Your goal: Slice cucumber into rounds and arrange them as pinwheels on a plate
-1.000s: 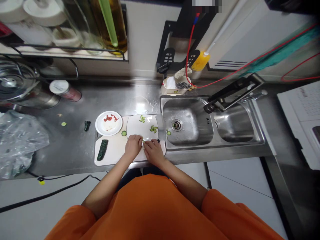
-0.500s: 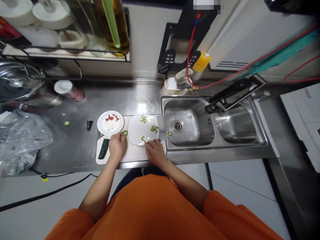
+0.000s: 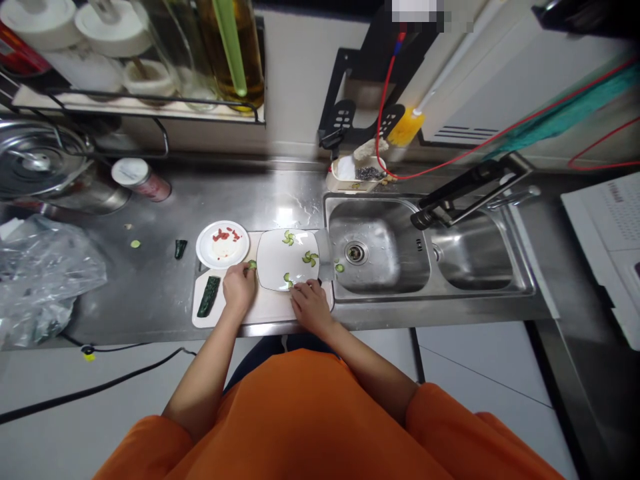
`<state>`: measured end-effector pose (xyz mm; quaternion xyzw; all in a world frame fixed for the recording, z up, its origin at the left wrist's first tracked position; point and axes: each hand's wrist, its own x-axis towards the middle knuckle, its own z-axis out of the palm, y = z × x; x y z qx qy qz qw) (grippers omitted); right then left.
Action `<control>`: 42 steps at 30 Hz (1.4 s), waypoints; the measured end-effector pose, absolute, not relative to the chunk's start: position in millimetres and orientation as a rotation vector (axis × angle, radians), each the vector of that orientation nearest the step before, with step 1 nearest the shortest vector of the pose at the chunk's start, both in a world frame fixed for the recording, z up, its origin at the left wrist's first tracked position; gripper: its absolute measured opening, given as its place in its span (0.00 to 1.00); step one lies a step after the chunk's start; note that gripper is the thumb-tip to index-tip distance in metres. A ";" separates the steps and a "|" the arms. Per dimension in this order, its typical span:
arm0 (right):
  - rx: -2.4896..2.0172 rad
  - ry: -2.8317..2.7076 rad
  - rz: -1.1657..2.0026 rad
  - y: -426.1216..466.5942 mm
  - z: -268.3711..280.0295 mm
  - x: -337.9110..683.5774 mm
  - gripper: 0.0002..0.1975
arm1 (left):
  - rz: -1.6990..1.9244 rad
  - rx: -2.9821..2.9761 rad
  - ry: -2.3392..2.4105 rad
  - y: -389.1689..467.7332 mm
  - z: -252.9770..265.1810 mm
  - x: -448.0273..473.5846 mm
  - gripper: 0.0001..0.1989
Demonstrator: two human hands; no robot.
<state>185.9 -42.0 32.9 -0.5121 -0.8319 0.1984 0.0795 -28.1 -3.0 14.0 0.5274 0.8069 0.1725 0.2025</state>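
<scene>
My left hand (image 3: pixel 239 291) is closed at the left edge of a square white plate (image 3: pixel 273 257), its fingertips pinching a cucumber slice (image 3: pixel 252 265). At the plate's near edge, my right hand (image 3: pixel 312 307) has bent fingers, with thumb and forefinger together on a small cucumber slice (image 3: pixel 290 285). Cucumber slices form pinwheels on the plate, one at the top (image 3: pixel 289 237) and one at the right (image 3: pixel 311 258). Beneath the plate lies a white cutting board (image 3: pixel 267 315). A piece of dark green cucumber (image 3: pixel 209 297) rests on the board, left of my left hand.
A round white plate (image 3: pixel 203 257) with red bits stands behind my left hand. A cucumber end (image 3: pixel 181 249) lies on the steel counter. To the right is a double sink (image 3: pixel 380 293), with a cucumber slice (image 3: pixel 339 268) at its left rim. A plastic bag (image 3: pixel 45 273) lies far left.
My left hand has shifted slightly right, with its fingertips now over the cucumber slice beside the square plate. My right hand stays almost still. The whole view has moved a little.
</scene>
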 end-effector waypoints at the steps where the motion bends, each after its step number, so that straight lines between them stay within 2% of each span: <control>1: -1.532 -2.488 0.595 -41.9 33.1 185.8 0.15 | 0.481 1.466 2.254 -2.5 14.2 -28.0 0.16; 9: -1.524 -2.483 0.599 -40.3 35.5 184.5 0.14 | 0.472 1.461 2.257 -1.6 13.9 -27.6 0.15; 18: -1.563 -2.403 0.691 -37.6 33.7 183.6 0.12 | 0.638 1.202 2.150 -4.6 27.9 -32.2 0.08; 27: -1.490 -1.978 0.950 10.6 41.9 168.3 0.09 | 0.811 0.860 1.593 0.4 48.2 -14.1 0.19; 33: -1.505 -1.740 1.340 35.3 55.9 168.7 0.06 | 0.815 0.755 1.388 7.8 52.7 6.1 0.21; 37: -1.477 -1.691 1.407 39.7 62.0 176.7 0.07 | 0.727 0.455 1.388 6.3 50.4 10.9 0.18; 42: -1.382 -1.718 1.512 44.9 69.0 182.7 0.07 | 0.563 0.220 1.172 3.0 47.4 15.9 0.15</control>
